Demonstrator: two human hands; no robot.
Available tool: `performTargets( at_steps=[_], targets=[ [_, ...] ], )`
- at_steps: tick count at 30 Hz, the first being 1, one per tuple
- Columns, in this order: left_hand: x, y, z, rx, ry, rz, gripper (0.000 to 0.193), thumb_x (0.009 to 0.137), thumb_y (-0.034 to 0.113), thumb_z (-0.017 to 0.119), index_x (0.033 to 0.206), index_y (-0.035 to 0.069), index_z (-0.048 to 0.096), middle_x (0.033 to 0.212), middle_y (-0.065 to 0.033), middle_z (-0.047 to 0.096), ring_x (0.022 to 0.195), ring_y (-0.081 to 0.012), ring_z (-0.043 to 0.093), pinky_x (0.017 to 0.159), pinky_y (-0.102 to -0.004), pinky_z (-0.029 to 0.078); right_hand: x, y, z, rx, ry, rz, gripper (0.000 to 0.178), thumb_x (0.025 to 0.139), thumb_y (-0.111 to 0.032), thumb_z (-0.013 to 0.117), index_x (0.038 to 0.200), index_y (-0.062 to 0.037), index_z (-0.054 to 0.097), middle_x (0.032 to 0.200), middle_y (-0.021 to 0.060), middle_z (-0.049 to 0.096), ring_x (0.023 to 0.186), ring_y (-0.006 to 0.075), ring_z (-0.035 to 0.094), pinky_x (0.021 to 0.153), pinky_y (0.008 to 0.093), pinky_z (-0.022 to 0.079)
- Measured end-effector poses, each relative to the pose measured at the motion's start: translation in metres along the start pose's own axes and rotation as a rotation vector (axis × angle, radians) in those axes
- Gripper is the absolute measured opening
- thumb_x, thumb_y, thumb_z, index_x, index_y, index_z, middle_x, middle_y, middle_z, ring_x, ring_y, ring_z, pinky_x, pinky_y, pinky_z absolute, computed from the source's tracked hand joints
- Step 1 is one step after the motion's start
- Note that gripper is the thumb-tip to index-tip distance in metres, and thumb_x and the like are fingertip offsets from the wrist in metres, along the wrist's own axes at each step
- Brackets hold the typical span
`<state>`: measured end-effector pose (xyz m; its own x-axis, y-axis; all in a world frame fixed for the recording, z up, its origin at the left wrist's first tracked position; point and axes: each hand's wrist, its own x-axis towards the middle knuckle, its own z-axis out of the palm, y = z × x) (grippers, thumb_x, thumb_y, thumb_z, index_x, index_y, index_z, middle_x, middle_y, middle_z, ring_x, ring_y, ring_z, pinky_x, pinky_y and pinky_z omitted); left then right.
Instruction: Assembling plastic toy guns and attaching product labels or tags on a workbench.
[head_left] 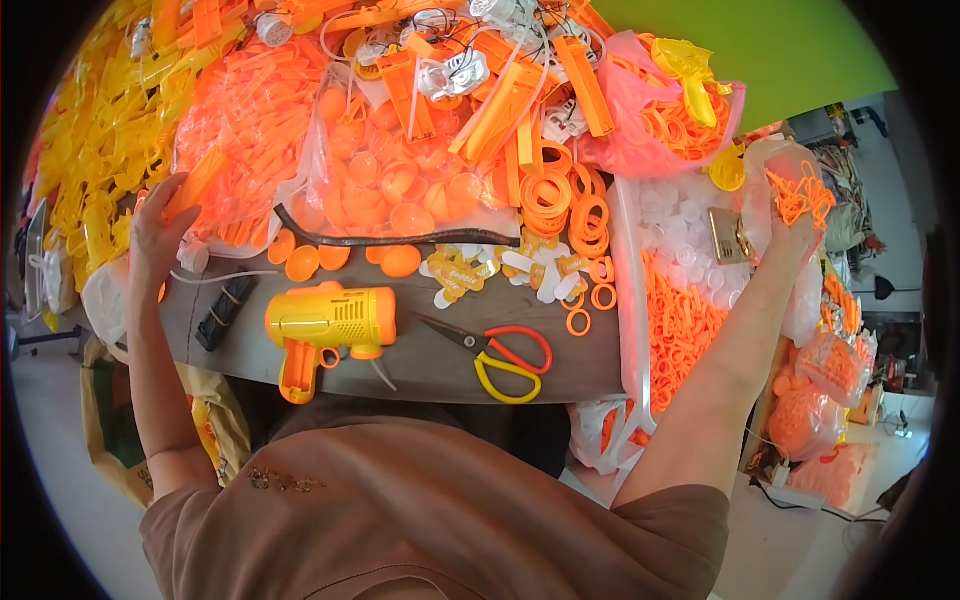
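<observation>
At the left, my left hand (158, 225) is closed round a flat orange plastic piece (203, 180), beside a heap of orange strips (250, 130). My right arm stretches to the far right. There my right hand (796, 240), mostly covered, grips a tangled bunch of orange loops (803, 192) by a clear plastic bag (765, 160). On the table between my arms lies a yellow and orange toy bubble gun (335, 318), its handle toward me. Scissors (492, 352) with one red and one yellow handle rest to its right, blades partly apart.
Orange rings (548, 195), orange domed caps (400, 258) and white-and-yellow stickers (462, 275) crowd the table. A black curved bar (400, 238) lies across the front. Right of it, a bin (632, 300) holds small orange rings and clear caps. Yellow parts (110, 130) pile at the left.
</observation>
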<state>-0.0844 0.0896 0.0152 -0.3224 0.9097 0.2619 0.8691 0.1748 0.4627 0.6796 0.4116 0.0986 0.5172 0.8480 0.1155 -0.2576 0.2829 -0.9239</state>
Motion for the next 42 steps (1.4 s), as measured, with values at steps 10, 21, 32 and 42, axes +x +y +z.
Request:
performTargets(
  at_steps=[10, 21, 32, 42],
  targets=[
    [-0.014, -0.025, 0.020, -0.137, 0.202, 0.039, 0.041, 0.075, 0.009, 0.071, 0.114, 0.000, 0.059, 0.111, -0.0141, 0.063, 0.104, -0.0242, 0.060, 0.090, -0.0307, 0.045, -0.097, -0.010, 0.092, 0.129, -0.607, 0.073, 0.046, 0.084, -0.008, 0.062, 0.128, -0.0090, 0.048, 0.121, 0.0137, 0.057, 0.104, 0.0295, 0.060, 0.072, 0.0429, 0.057],
    [-0.035, -0.004, 0.023, -0.169, 0.239, 0.048, 0.040, 0.074, 0.012, 0.071, 0.111, 0.002, 0.060, 0.104, -0.0156, 0.062, 0.092, -0.0303, 0.062, 0.077, -0.0343, 0.049, -0.382, 0.115, 0.279, -0.230, -0.878, -0.012, 0.048, 0.078, -0.017, 0.072, 0.119, -0.0005, 0.053, 0.104, 0.0109, 0.063, 0.093, 0.0217, 0.064, 0.071, 0.0423, 0.056],
    [-0.047, -0.016, 0.025, -0.038, 0.260, 0.114, 0.045, 0.075, 0.012, 0.071, 0.117, 0.005, 0.058, 0.118, -0.0152, 0.055, 0.112, -0.0328, 0.051, 0.093, -0.0386, 0.043, -0.413, 0.125, 0.311, -1.566, -1.162, -0.596, 0.064, 0.080, -0.047, 0.066, 0.127, -0.0072, 0.048, 0.118, 0.0193, 0.053, 0.111, 0.0298, 0.055, 0.088, 0.0467, 0.048],
    [-0.057, 0.006, 0.007, -0.073, 0.312, 0.162, 0.043, 0.077, 0.008, 0.069, 0.118, 0.003, 0.057, 0.124, -0.0152, 0.053, 0.116, -0.0311, 0.051, 0.097, -0.0381, 0.042, -0.399, 0.138, 0.324, -1.281, -1.105, -0.950, 0.022, 0.087, -0.014, 0.052, 0.102, 0.0015, 0.055, 0.096, 0.0179, 0.061, 0.084, 0.0312, 0.065, 0.067, 0.0418, 0.053]
  ],
)
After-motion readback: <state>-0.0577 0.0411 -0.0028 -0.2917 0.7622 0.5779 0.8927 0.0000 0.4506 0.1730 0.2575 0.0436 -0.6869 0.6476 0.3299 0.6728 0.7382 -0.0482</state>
